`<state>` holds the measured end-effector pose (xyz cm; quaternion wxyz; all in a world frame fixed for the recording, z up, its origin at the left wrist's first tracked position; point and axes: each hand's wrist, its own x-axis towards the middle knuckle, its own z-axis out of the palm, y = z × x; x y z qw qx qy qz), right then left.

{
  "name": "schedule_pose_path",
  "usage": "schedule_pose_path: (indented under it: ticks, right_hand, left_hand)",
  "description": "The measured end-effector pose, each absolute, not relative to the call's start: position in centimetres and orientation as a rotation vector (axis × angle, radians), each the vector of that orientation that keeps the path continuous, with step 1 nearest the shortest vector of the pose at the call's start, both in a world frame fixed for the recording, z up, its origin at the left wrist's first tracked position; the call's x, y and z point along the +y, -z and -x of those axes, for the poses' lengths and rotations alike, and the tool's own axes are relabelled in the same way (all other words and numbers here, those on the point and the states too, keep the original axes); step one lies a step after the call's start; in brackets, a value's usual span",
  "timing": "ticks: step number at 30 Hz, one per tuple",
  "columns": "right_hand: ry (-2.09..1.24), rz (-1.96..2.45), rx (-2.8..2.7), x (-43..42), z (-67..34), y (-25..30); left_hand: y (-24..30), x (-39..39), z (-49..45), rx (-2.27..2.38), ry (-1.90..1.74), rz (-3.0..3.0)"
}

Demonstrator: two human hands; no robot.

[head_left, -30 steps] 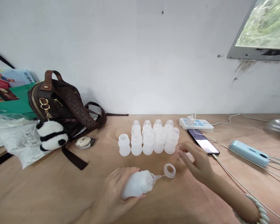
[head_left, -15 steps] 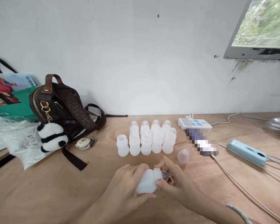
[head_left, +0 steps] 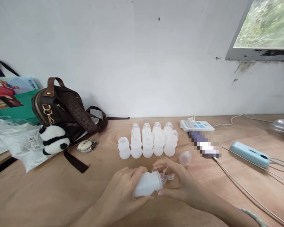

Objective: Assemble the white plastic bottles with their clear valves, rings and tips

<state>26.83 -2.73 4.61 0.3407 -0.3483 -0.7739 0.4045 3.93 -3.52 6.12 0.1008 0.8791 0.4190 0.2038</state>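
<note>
My left hand (head_left: 121, 194) wraps round a white squeezable bottle (head_left: 146, 184) lying tilted just above the wooden table (head_left: 49, 195). My right hand (head_left: 180, 184) pinches at the bottle's clear nipple end, with a clear ring (head_left: 169, 175) between its fingers. A clear dome cap (head_left: 185, 158) lies on the table just beyond my right hand. Behind, several white capped bottles (head_left: 156, 140) stand in two rows, and one uncapped bottle (head_left: 124, 148) stands at their left.
A brown bag (head_left: 63, 110) with a panda toy (head_left: 54, 139) sits at the left, by plastic packets (head_left: 21, 142) and a small case (head_left: 86, 145). At the right lie a power strip (head_left: 197, 126), a phone (head_left: 204, 145), cables and a light-blue device (head_left: 249, 154).
My right hand came back from the dome cap on the table to the bottle's nipple end. The loose ring has left the table and sits between my right fingers.
</note>
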Motion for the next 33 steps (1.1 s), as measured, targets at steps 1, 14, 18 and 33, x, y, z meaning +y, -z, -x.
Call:
schedule_pose_path:
  ticks: [1, 14, 18, 33]
  right_hand:
    - [-1.021, 0.907, -2.002, -2.8, -26.9, -4.6]
    - [0.045, 0.522, -2.289, -2.4, -28.3, -4.9]
    - [-0.029, 0.691, -2.170, -1.6, -29.4, -3.9]
    - [-0.124, 0.888, -2.119, -0.8, -29.8, -1.9]
  left_hand:
    - [-6.1, -3.5, -3.8, 1.250, -0.610, -2.593]
    - [-5.2, -3.0, -0.3, 1.148, -0.779, -1.868]
    - [-3.8, -0.9, 1.6, 1.253, -1.045, -1.736]
    - [-1.5, 0.8, 1.1, 1.897, -0.989, -2.002]
